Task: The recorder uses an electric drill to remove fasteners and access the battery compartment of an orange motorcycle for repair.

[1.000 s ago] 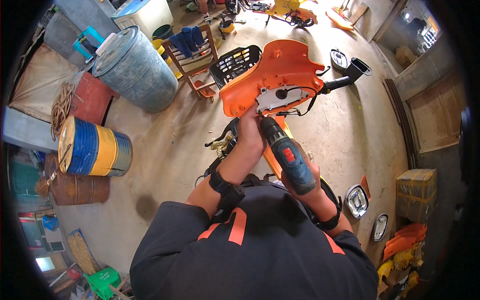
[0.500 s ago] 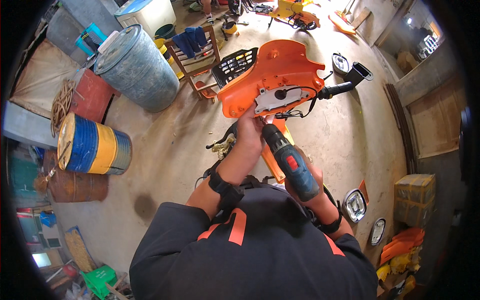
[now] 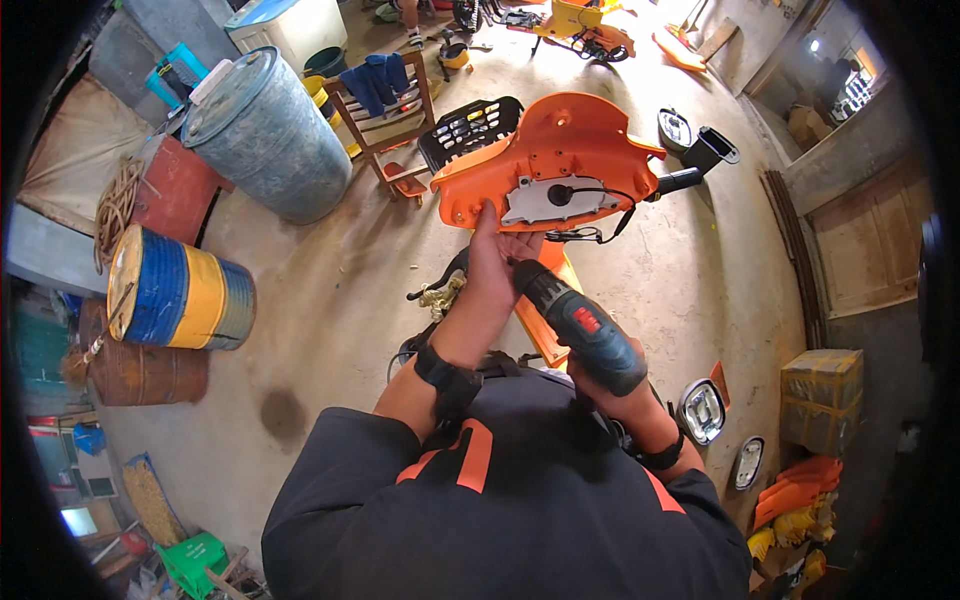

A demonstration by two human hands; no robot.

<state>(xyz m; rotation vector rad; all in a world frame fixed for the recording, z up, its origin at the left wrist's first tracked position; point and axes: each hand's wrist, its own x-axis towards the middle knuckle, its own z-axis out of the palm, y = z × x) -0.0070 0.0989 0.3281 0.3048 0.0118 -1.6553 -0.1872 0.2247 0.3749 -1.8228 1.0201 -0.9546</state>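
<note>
My left hand [image 3: 493,262] holds an orange motorcycle headlight cowl [image 3: 578,128] by its near left edge. The thumb lies on the cowl's inner side and the fingers sit under the rim. Set into the cowl is a white light housing [image 3: 535,203] with a round black centre and a black cable [image 3: 628,212] running off to the right. A blue-and-black cordless drill [image 3: 575,322] is gripped in my right hand [image 3: 622,396], mostly hidden beneath it. The drill's chuck points at my left palm, just below the cowl; its tip is hard to make out.
Orange bodywork [image 3: 545,310] and dark handlebar parts stand beneath my hands. A wooden chair [image 3: 395,135] with a blue cloth and a blue barrel [image 3: 275,140] stand ahead left. Blue-yellow drum [image 3: 185,290] at left. A taped carton [image 3: 822,395] and oval light units [image 3: 702,410] lie right.
The cowl has tilted and moved slightly down and right. The drill's front end has shifted a little left and down, and more of my left palm and thumb now shows.
</note>
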